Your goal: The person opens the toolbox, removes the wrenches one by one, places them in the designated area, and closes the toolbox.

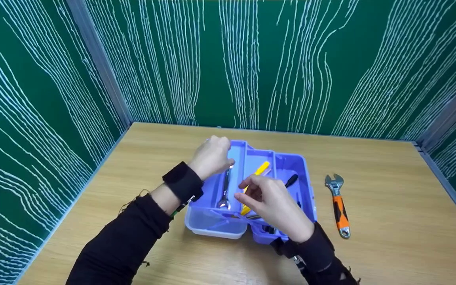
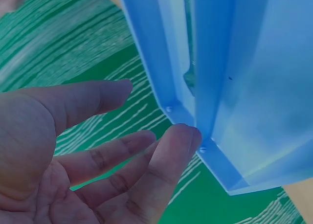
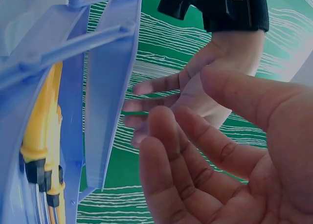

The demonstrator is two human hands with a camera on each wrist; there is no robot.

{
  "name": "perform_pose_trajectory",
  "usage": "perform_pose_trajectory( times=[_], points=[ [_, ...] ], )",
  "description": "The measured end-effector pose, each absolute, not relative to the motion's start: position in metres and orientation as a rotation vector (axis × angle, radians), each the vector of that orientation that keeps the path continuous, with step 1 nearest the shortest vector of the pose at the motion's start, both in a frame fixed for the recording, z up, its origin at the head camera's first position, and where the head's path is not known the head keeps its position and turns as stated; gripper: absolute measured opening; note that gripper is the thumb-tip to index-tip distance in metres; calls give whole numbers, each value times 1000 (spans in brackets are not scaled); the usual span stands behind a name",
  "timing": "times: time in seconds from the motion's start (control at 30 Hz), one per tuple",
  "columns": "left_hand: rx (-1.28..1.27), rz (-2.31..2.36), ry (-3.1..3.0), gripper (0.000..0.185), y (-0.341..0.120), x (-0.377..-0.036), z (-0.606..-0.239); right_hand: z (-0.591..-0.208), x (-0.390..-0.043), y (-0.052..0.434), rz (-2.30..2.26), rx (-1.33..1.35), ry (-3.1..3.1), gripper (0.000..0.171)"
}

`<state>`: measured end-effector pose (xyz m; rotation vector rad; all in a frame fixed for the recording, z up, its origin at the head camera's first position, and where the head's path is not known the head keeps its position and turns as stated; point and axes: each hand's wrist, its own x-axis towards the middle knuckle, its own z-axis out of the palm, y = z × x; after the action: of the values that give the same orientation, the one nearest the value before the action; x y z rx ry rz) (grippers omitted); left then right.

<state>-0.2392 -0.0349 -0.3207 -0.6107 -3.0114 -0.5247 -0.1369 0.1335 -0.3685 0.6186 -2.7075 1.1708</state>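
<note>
A purple-blue toolbox [image 1: 308,178] stands opened on the table, its trays spread to the left. My left hand [image 1: 212,156] is over the far end of the left tray [image 1: 238,152]; in the left wrist view its extended fingertips [image 2: 178,136] lie right at the tray's corner. A silver wrench [image 1: 225,194] lies lengthwise in that tray. Above the middle tray [image 1: 255,156] hovers my right hand [image 1: 273,202], fingers loosely bent and holding nothing. Yellow-handled screwdrivers [image 3: 41,121] lie in the tray beneath it, partly hidden by the hand.
An adjustable wrench [image 1: 339,208] with an orange and black handle lies on the wooden table [image 1: 394,221], right of the toolbox. A black-handled tool [image 1: 291,180] sits in the box's deep right part. Green panels [image 1: 212,79] with white lines enclose the table.
</note>
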Motion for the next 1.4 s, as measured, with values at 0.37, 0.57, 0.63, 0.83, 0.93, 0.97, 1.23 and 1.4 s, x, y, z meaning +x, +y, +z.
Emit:
perform_pose_trajectory(
  times=[0.37, 0.57, 0.63, 0.83, 0.93, 0.97, 1.23, 1.4],
  points=[
    [-631, -389, -3029, 26, -26, -250, -327, -371, -142, 118, 1217, 639, -2724, 19],
    [-656, -361, -3021, 23, -23, -254, -331, -376, -145, 113, 1199, 660, -2723, 17],
    [-658, -356, -3026, 22, -22, -256, -333, -377, -146, 112, 1202, 667, -2725, 16],
    [-653, -324, -3037, 20, -19, -262, -338, -378, -148, 109, 1188, 696, -2707, 14],
    [-657, -326, -3042, 21, -19, -264, -341, -378, -149, 108, 1173, 706, -2697, 13],
    [-659, -334, -3046, 22, -19, -265, -341, -378, -149, 107, 1171, 705, -2698, 13],
    [-645, -385, -3063, 31, -18, -270, -345, -379, -151, 106, 1166, 706, -2697, 17],
    [-641, -420, -3071, 29, -18, -270, -344, -379, -151, 106, 1167, 699, -2704, 17]
  ],
)
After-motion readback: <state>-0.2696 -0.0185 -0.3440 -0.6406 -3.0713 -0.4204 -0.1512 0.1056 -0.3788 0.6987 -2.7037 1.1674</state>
